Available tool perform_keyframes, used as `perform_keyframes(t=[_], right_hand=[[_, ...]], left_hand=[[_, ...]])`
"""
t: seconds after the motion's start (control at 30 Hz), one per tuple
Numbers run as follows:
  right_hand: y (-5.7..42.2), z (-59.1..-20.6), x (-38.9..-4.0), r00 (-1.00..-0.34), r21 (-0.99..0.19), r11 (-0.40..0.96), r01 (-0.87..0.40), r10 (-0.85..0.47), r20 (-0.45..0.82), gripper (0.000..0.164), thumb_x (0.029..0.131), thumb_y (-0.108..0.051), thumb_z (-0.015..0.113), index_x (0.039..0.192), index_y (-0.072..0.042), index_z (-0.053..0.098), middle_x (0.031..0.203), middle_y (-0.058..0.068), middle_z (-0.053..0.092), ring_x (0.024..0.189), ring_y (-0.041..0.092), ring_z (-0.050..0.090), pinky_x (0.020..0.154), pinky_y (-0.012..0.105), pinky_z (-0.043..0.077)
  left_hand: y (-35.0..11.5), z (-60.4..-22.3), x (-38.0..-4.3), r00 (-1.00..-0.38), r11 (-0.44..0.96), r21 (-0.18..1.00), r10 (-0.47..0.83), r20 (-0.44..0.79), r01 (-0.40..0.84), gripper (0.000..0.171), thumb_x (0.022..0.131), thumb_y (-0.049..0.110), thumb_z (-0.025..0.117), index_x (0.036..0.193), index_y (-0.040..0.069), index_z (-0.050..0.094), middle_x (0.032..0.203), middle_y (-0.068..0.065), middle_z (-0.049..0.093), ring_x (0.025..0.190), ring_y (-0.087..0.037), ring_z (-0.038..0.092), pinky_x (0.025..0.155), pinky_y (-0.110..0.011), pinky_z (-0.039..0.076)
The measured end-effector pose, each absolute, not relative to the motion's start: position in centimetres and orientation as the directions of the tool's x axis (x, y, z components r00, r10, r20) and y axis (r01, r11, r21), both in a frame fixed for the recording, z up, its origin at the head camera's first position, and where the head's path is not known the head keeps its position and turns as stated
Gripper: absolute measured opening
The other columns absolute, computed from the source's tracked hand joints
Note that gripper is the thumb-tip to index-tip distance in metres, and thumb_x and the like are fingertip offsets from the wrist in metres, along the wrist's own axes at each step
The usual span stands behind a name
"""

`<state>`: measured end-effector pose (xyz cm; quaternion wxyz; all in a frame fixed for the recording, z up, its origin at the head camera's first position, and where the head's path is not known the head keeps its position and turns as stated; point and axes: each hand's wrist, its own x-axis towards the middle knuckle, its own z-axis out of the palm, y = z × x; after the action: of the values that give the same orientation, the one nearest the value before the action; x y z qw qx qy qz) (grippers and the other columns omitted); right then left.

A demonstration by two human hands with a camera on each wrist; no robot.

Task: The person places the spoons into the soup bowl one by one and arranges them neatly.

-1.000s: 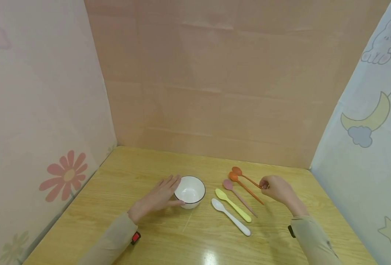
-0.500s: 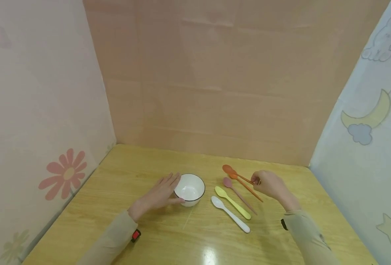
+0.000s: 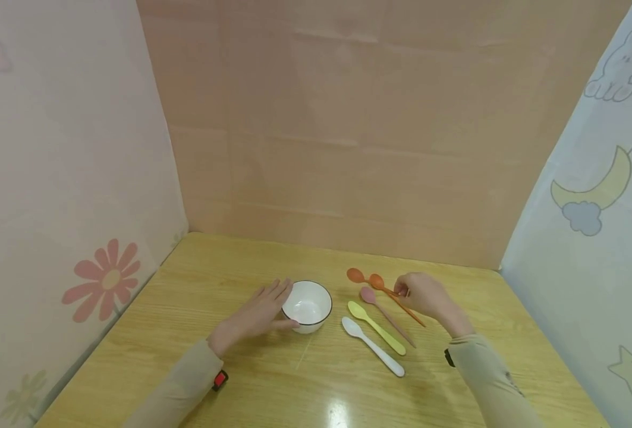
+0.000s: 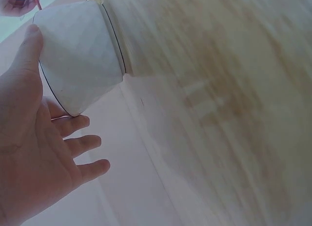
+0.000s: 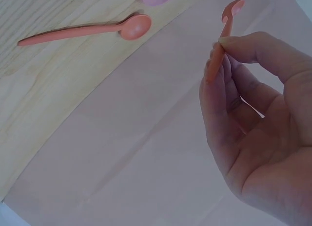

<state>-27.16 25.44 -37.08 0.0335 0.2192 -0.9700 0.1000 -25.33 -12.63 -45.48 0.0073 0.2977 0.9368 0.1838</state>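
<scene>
My right hand (image 3: 427, 295) pinches the handle of an orange spoon (image 5: 227, 28) between thumb and fingers. The spoon's bowl end points left and crosses over a second orange spoon (image 3: 377, 282) in the head view. My left hand (image 3: 252, 316) rests against the left side of a white bowl (image 3: 307, 304) with a dark rim. Its thumb touches the near side of the bowl and the index finger the far side, while the other fingers stretch out straight. Inside, the bowl shows only its white surface.
Right of the bowl lie a pink spoon (image 3: 368, 295), a yellow spoon (image 3: 376, 327) and a white spoon (image 3: 373, 348), roughly side by side on the wooden table (image 3: 273, 392). A tan sheet (image 3: 316, 148) stands behind the table, with patterned cloth on both sides.
My right hand has moved left with the orange spoon, whose bowl end has passed over the second orange spoon. The left hand and the bowl have stayed in place.
</scene>
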Motion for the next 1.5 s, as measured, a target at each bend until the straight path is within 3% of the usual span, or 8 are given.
perform_keyframes(t=[1.17, 1.27, 1.4, 1.5], right_hand=[[21.3, -35.6, -26.5, -0.877, -0.138, 0.867, -0.48, -0.474, 0.075, 0.013, 0.079, 0.0, 0.069, 0.087, -0.01, 0.072, 0.083, 0.0, 0.072, 0.073, 0.01, 0.063, 0.059, 0.027, 0.053], [21.0, -35.6, -26.5, -0.867, -0.133, 0.857, -0.498, -0.49, 0.088, 0.007, 0.081, -0.005, 0.072, 0.081, -0.012, 0.069, 0.079, -0.002, 0.071, 0.068, 0.008, 0.059, 0.055, 0.025, 0.049], [20.6, -35.7, -26.5, -0.851, -0.122, 0.843, -0.524, -0.513, 0.113, 0.018, 0.084, -0.014, 0.074, 0.072, -0.017, 0.062, 0.069, -0.006, 0.063, 0.06, 0.006, 0.048, 0.05, 0.02, 0.038], [20.3, -35.8, -26.4, -0.844, -0.112, 0.837, -0.535, -0.523, 0.123, 0.019, 0.085, -0.019, 0.076, 0.071, -0.017, 0.063, 0.067, -0.008, 0.062, 0.058, 0.004, 0.047, 0.049, 0.019, 0.036]], left_hand=[[-12.5, -45.3, -25.1, -0.827, 0.759, 0.349, 0.553, 0.098, 0.549, 0.092, 0.094, 0.058, 0.058, 0.156, 0.0, 0.022, 0.164, -0.019, 0.022, 0.152, -0.043, 0.019, 0.12, -0.065, 0.024], [-12.5, -45.3, -25.1, -0.826, 0.759, 0.346, 0.556, 0.096, 0.551, 0.092, 0.094, 0.057, 0.057, 0.157, 0.0, 0.022, 0.164, -0.019, 0.022, 0.152, -0.043, 0.019, 0.12, -0.065, 0.024], [-12.5, -45.3, -25.1, -0.826, 0.761, 0.344, 0.557, 0.09, 0.55, 0.092, 0.094, 0.058, 0.056, 0.157, 0.0, 0.021, 0.165, -0.019, 0.022, 0.152, -0.043, 0.019, 0.12, -0.064, 0.024], [-12.5, -45.4, -25.1, -0.825, 0.76, 0.346, 0.557, 0.089, 0.55, 0.092, 0.094, 0.058, 0.057, 0.157, 0.0, 0.021, 0.165, -0.019, 0.022, 0.152, -0.043, 0.019, 0.12, -0.064, 0.024]])
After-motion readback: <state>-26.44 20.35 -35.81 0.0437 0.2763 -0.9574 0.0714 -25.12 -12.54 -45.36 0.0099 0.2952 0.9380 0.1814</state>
